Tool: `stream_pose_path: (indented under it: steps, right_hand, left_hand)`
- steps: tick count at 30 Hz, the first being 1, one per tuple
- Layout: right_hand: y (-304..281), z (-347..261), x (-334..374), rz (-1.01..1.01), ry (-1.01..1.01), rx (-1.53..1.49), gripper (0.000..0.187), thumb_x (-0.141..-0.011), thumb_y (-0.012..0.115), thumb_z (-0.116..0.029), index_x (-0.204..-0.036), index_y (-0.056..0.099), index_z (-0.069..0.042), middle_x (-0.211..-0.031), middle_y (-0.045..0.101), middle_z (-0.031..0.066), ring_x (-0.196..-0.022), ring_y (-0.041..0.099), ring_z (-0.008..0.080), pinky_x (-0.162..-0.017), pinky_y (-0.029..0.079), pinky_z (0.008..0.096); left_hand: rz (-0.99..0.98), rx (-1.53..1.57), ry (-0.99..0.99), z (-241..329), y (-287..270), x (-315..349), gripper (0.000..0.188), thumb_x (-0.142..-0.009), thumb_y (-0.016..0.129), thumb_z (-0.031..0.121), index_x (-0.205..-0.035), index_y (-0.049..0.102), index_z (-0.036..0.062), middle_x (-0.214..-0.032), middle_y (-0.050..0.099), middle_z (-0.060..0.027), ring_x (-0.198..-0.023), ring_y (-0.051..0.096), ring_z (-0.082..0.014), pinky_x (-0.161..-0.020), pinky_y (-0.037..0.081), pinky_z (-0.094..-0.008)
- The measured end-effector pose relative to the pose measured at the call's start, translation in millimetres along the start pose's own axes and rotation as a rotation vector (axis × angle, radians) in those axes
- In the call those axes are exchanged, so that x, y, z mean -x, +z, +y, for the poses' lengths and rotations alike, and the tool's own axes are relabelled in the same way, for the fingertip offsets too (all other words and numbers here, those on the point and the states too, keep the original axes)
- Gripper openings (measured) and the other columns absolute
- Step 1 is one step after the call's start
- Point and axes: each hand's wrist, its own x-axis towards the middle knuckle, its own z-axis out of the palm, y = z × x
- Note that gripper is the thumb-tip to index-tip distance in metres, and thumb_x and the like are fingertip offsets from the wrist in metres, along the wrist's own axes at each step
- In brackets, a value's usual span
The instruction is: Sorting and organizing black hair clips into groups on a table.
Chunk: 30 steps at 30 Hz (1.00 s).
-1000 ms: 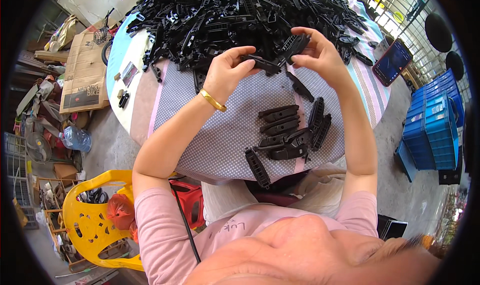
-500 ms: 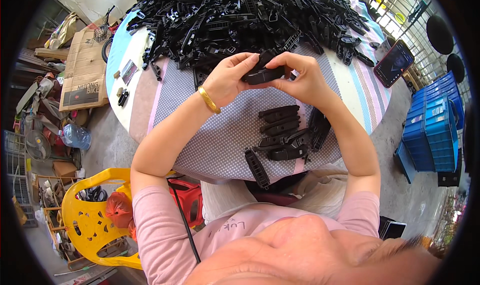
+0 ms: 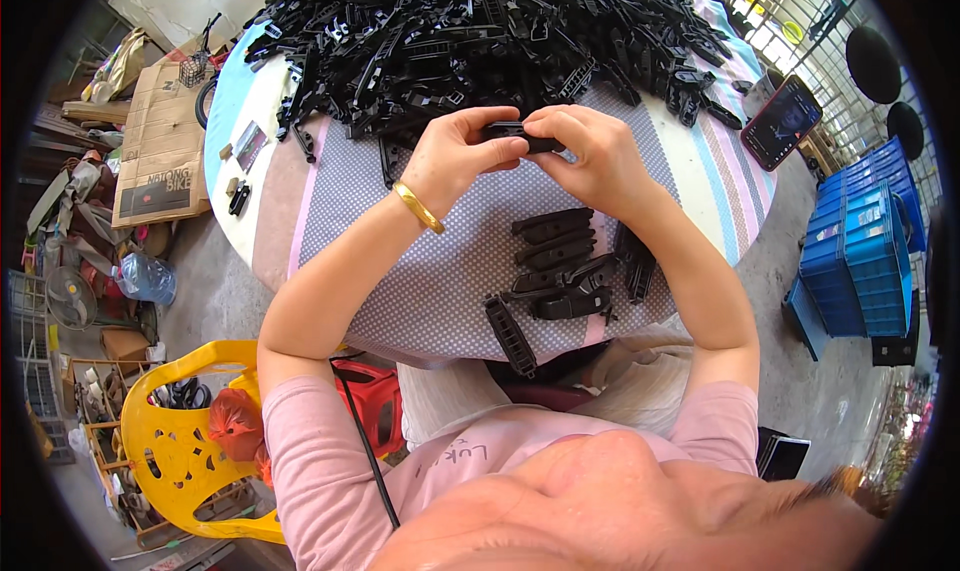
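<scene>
Cardboard (image 3: 165,136) is seen propped up at the far left, and a clear water bottle (image 3: 148,278) is left near it. A yellow chair (image 3: 150,411) is set closer to the person, with a red bag (image 3: 238,421) by its back. Next, a round bench (image 3: 400,271) is covered by a dotted and striped cloth, and its far side is heaped with black parts (image 3: 480,41).

The left hand (image 3: 450,156) is held by the near edge of the heap. Its thumb and fingers are bent almost closed, and the left end of a small black piece (image 3: 503,129) is pinched there. The piece is held right between the two hands, with its long side pointed left to right and its right end tipped a little toward the person. Its right end is pinched by the curled right hand (image 3: 592,151), so neither hand is nearer. Much is hidden by the fingers, and it cannot be told whether one part or two are held.

Closer to the person, a slotted piece (image 3: 510,334) is laid near the edge, with a small row of pieces (image 3: 555,229) to its right. A phone (image 3: 783,123) is propped farther right, then blue crates (image 3: 880,256) are seen.
</scene>
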Motion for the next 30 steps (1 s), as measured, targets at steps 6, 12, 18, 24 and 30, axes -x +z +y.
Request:
stream_pose_path:
  steps: [6, 12, 18, 24, 30]
  right_hand:
    - [-0.4, -0.5, -0.3, 0.041, -0.005, 0.059, 0.026, -0.065, 0.070, -0.008, -0.087, 0.057, -0.006, -0.086, 0.065, 0.0075, -0.074, 0.063, 0.0253, -0.063, 0.051, 0.0334]
    - [-2.1, 1.2, 0.6, 0.043, 0.030, 0.050, 0.027, -0.065, 0.071, -0.010, -0.086, 0.055, -0.004, -0.088, 0.065, 0.0079, -0.075, 0.063, 0.0250, -0.062, 0.050, 0.0332]
    - [-11.2, -3.7, -12.0, 0.085, -0.054, 0.060, 0.037, -0.066, 0.075, -0.018, -0.095, 0.058, -0.002, -0.098, 0.063, 0.0120, -0.087, 0.061, 0.0262, -0.071, 0.051, 0.0328]
    - [-20.1, 7.8, -3.6, -0.305, 0.398, -0.326, 0.049, -0.068, 0.075, -0.031, -0.106, 0.062, -0.002, -0.090, 0.066, 0.0139, -0.080, 0.064, 0.0235, -0.071, 0.050, 0.0312]
    - [-24.8, -8.9, -8.9, -0.257, 0.485, -0.299, 0.032, -0.069, 0.075, -0.024, -0.093, 0.068, -0.004, -0.078, 0.067, 0.0126, -0.073, 0.065, 0.0180, -0.065, 0.049, 0.0271]
  left_hand:
    - [0.037, 0.266, -0.021, -7.4, 3.3, -1.4, 0.045, -0.077, 0.071, 0.008, -0.116, 0.054, -0.0051, -0.092, 0.065, -0.0100, -0.083, 0.064, -0.0163, -0.078, 0.054, -0.0260]
    - [0.081, 0.131, 0.069, -4.9, 4.2, 0.4, 0.043, -0.075, 0.073, 0.007, -0.114, 0.058, -0.0021, -0.089, 0.066, -0.0072, -0.077, 0.061, -0.0090, -0.069, 0.051, -0.0197]
    - [0.038, 0.022, 0.183, 0.2, 3.7, 1.3, 0.039, -0.074, 0.072, 0.004, -0.111, 0.060, -0.0011, -0.088, 0.066, -0.0070, -0.077, 0.061, -0.0088, -0.069, 0.051, -0.0197]
    - [-0.014, -0.173, 0.292, 0.1, 4.8, -1.3, 0.036, -0.074, 0.069, -0.002, -0.109, 0.061, -0.0005, -0.088, 0.066, -0.0061, -0.077, 0.062, -0.0091, -0.070, 0.051, -0.0203]
    - [-0.051, -0.225, 0.347, 5.5, 2.6, 1.2, 0.036, -0.074, 0.068, -0.004, -0.109, 0.061, -0.0001, -0.093, 0.066, -0.0070, -0.079, 0.062, -0.0090, -0.075, 0.052, -0.0211]
